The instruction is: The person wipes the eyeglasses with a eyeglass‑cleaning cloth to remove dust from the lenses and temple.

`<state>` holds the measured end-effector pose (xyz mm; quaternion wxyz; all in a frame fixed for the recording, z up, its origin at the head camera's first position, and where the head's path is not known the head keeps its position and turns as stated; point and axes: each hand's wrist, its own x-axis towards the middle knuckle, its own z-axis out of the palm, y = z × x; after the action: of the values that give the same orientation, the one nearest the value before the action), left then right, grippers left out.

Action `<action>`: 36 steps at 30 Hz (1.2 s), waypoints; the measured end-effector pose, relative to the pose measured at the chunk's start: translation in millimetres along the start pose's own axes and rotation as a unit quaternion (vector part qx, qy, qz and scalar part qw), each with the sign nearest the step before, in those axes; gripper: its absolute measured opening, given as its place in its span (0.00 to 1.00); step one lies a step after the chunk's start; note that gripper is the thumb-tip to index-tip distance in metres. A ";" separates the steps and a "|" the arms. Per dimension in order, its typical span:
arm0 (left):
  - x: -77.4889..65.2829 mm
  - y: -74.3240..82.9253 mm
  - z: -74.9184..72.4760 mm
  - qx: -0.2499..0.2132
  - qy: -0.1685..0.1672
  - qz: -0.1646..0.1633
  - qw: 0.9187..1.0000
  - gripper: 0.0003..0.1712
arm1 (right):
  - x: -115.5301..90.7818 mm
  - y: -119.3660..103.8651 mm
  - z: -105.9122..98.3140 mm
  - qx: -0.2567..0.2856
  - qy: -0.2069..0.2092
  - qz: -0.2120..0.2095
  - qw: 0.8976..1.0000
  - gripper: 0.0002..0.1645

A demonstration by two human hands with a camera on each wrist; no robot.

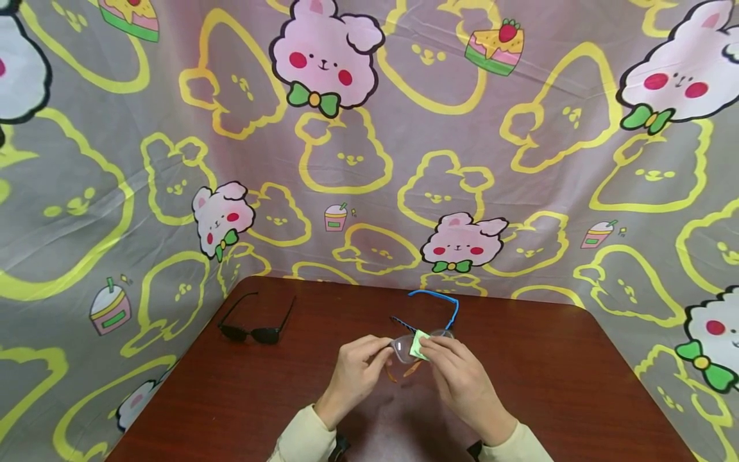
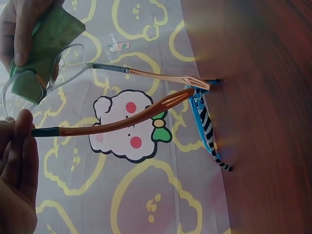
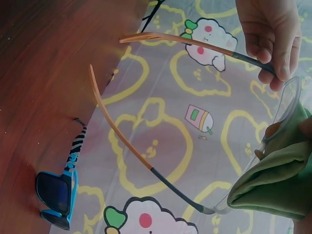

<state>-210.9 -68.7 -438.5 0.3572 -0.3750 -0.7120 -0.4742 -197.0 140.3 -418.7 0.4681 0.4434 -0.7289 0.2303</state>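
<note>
Eyeglasses [image 2: 105,128] hung above the tabletop [image 1: 554,366], left hand [image 1: 359,371] pinching one side, right hand [image 1: 460,372] gripping green cloth [image 1: 419,345] at the lenses [image 1: 402,350]; wiping seemed underway, and the next move likely called for light, steady rubbing.

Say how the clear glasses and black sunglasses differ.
The left hand holds the clear glasses; the black sunglasses rest on the table. The clear glasses have see-through lenses and orange-tipped arms; the black sunglasses have dark lenses and black arms. Both have their arms unfolded.
</note>
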 end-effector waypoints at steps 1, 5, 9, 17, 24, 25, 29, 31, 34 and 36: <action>0.3 0.1 -0.1 0.000 -0.001 0.001 1.000 0.07 | 0.6 -0.1 0.3 0.002 -0.001 -0.001 1.000 0.17; 1.3 -0.1 -0.5 0.003 -0.004 0.003 1.000 0.06 | 2.3 -0.6 1.7 0.004 -0.002 -0.008 1.000 0.17; 2.0 0.0 -1.0 0.010 -0.009 0.003 1.000 0.06 | 3.0 -0.8 3.3 0.001 -0.006 -0.021 1.000 0.17; 1.6 0.8 -1.8 0.024 -0.020 -0.002 0.999 0.05 | 1.7 -3.0 3.0 0.008 -0.034 -0.014 0.999 0.18; 0.4 0.3 -1.2 0.027 -0.029 -0.009 0.999 0.05 | 2.8 -3.9 4.1 0.016 -0.040 -0.025 0.999 0.18; 0.1 0.3 -0.9 0.026 -0.031 -0.011 0.999 0.05 | 3.2 -4.0 4.4 0.018 -0.040 -0.028 0.999 0.17; -1.0 -0.1 0.0 0.027 -0.038 -0.016 0.999 0.05 | 5.4 -4.9 5.7 0.021 -0.035 -0.041 0.998 0.17; -0.8 -0.4 0.2 0.030 -0.038 -0.017 0.999 0.05 | 6.8 -5.7 6.4 0.021 -0.032 -0.045 0.998 0.16; -0.6 -0.6 0.4 0.034 -0.036 -0.012 0.999 0.05 | 8.4 -7.2 7.2 0.020 -0.028 -0.047 0.998 0.16; -0.5 -0.4 0.4 0.033 -0.033 -0.010 0.999 0.05 | 9.1 -8.3 7.5 0.021 -0.027 -0.047 0.998 0.16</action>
<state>-211.2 -68.5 -439.2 0.3408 -0.3714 -0.7424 -0.4413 -195.0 126.6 -414.7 0.4494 0.4924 -0.7147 0.2115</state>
